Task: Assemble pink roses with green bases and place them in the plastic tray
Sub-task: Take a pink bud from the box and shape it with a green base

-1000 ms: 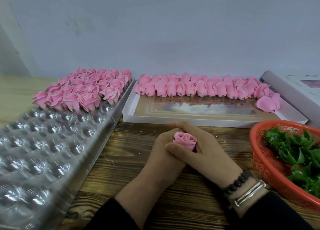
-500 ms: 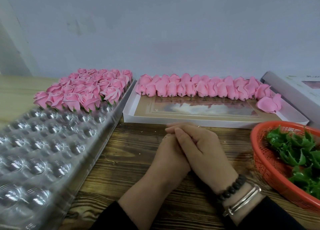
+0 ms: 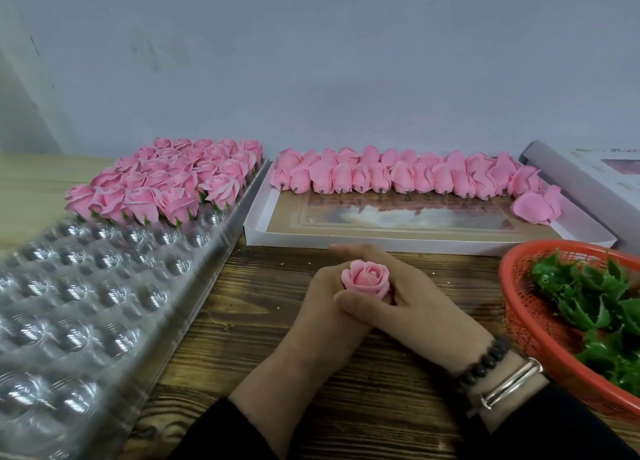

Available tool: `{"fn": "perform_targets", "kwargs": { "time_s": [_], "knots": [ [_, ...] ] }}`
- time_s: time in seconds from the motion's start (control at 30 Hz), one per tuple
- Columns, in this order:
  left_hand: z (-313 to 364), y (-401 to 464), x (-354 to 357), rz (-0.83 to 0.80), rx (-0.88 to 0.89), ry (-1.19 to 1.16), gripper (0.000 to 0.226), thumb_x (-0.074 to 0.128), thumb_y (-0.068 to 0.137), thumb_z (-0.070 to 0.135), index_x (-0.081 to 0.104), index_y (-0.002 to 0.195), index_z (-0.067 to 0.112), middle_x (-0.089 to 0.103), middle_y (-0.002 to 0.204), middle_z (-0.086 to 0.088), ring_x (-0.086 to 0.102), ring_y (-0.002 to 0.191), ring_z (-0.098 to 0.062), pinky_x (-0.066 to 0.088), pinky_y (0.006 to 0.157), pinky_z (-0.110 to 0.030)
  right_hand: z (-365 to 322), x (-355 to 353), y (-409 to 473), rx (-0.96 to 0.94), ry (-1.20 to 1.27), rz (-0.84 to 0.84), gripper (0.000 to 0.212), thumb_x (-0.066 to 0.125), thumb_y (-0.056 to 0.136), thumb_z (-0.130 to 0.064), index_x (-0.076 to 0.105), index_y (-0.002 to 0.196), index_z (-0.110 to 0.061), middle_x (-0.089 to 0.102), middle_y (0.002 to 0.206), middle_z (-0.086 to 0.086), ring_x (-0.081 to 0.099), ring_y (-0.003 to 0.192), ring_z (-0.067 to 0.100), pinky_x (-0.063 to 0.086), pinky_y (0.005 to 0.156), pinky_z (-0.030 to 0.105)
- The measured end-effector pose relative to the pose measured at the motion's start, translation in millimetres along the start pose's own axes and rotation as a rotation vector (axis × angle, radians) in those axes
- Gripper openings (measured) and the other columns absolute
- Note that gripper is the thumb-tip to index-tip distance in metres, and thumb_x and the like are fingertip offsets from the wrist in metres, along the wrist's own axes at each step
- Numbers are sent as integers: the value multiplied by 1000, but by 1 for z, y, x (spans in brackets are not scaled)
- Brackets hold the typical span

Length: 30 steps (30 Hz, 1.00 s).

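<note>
A pink rose (image 3: 367,278) stands upright between my two hands at the table's middle, its top showing and its base hidden. My left hand (image 3: 317,316) grips it from the left. My right hand (image 3: 408,303) wraps round it from the right, thumb across the front. The clear plastic tray (image 3: 86,303) lies at the left, with several finished roses (image 3: 166,186) filling its far rows. A white box (image 3: 429,241) behind my hands holds a row of loose pink rose heads (image 3: 408,175). Green bases (image 3: 595,307) fill a red basket (image 3: 530,317) at the right.
The wooden table (image 3: 249,317) shows bare between tray and hands. A grey wall (image 3: 311,61) closes the back. A white box lid (image 3: 588,175) leans at the far right. My right wrist carries a bead bracelet and a silver bangle.
Half a second ago my right hand covered the rose entirely. Now its fingers have drawn back and the rose top shows again between both hands.
</note>
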State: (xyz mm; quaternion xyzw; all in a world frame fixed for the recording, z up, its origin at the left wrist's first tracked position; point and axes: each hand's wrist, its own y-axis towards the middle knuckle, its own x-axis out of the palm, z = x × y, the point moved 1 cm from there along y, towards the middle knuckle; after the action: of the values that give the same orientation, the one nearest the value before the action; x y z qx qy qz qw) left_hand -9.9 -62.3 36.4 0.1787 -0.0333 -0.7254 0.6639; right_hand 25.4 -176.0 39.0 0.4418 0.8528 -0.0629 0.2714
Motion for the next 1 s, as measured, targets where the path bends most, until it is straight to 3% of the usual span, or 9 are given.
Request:
{"fn": "perform_targets", "kwargs": {
  "time_s": [0.17, 0.3, 0.37, 0.43, 0.53, 0.6, 0.7, 0.87, 1.0],
  "knots": [
    [-5, 2, -1, 74, 0, 73, 14, 61, 86, 7, 64, 80, 19, 67, 74, 7, 63, 74, -1, 47, 62, -9, -2, 6, -1, -15, 92, 128, 73, 69, 58, -67, 48, 124, -42, 58, 114, -24, 53, 104, -12, 43, 88, 8],
    [-4, 1, 12, 70, -66, -58, 10, 52, 87, 8, 59, 84, 15, 66, 75, 7, 63, 75, 1, 49, 67, -12, -11, 21, -2, -110, 11, 341, 49, 43, 71, -68, 56, 111, -45, 60, 109, -25, 54, 105, -7, 45, 89, 15],
    [-1, 0, 16, 141, -56, -71, 11, 49, 85, 11, 60, 84, 10, 66, 77, 1, 65, 77, -5, 51, 71, -19, -12, 24, -1, -128, -12, 420, 36, 41, 78, -61, 62, 101, -42, 65, 100, -22, 57, 100, -2, 48, 87, 25],
    [-2, -2, 14, 156, -58, -12, 15, 48, 90, -1, 62, 93, 4, 62, 76, 5, 62, 71, 4, 49, 66, -11, -11, 23, 0, -126, -6, 450, 27, 46, 84, -47, 68, 93, -35, 67, 95, -22, 59, 97, -1, 47, 88, 27],
    [0, 3, 12, 42, -100, 136, 18, 51, 88, -4, 60, 103, 0, 59, 80, 5, 58, 75, 10, 45, 69, -8, -9, 17, 1, -114, -27, 319, 28, 44, 88, -34, 71, 93, -29, 66, 100, -23, 60, 97, -2, 46, 90, 22],
    [2, 2, 9, -92, -186, 106, 16, 54, 84, -6, 61, 87, 8, 60, 75, -5, 59, 74, -15, 47, 69, -29, -9, 15, -1, -76, -7, 159, 26, 44, 91, -35, 70, 95, -36, 66, 99, -21, 67, 81, 7, 54, 71, 27],
    [1, -3, 3, -118, -268, 22, 27, 52, 87, -1, 55, 66, 15, 54, 49, 6, 50, 47, -9, 41, 49, -22, -9, 13, -3, -38, 72, 34, 22, 48, 87, -33, 64, 100, -42, 69, 89, -11, 66, 54, 15, 49, 42, 22],
    [1, 1, -3, -71, -44, -22, 8, 60, 83, -6, 65, 82, -1, 65, 74, -5, 62, 70, -9, 51, 62, -21, -1, 3, 1, -27, -30, 55, 51, 60, 69, -56, 52, 119, -46, 62, 111, -24, 56, 101, -10, 48, 87, 17],
    [-2, 2, -2, -5, 4, 44, 10, 61, 85, 3, 67, 78, 9, 68, 76, -2, 64, 72, -7, 51, 65, -18, 3, 2, -1, -12, 38, 70, 77, 69, 54, -68, 47, 125, -45, 58, 119, -20, 54, 107, -9, 46, 94, 22]
  ]
}}
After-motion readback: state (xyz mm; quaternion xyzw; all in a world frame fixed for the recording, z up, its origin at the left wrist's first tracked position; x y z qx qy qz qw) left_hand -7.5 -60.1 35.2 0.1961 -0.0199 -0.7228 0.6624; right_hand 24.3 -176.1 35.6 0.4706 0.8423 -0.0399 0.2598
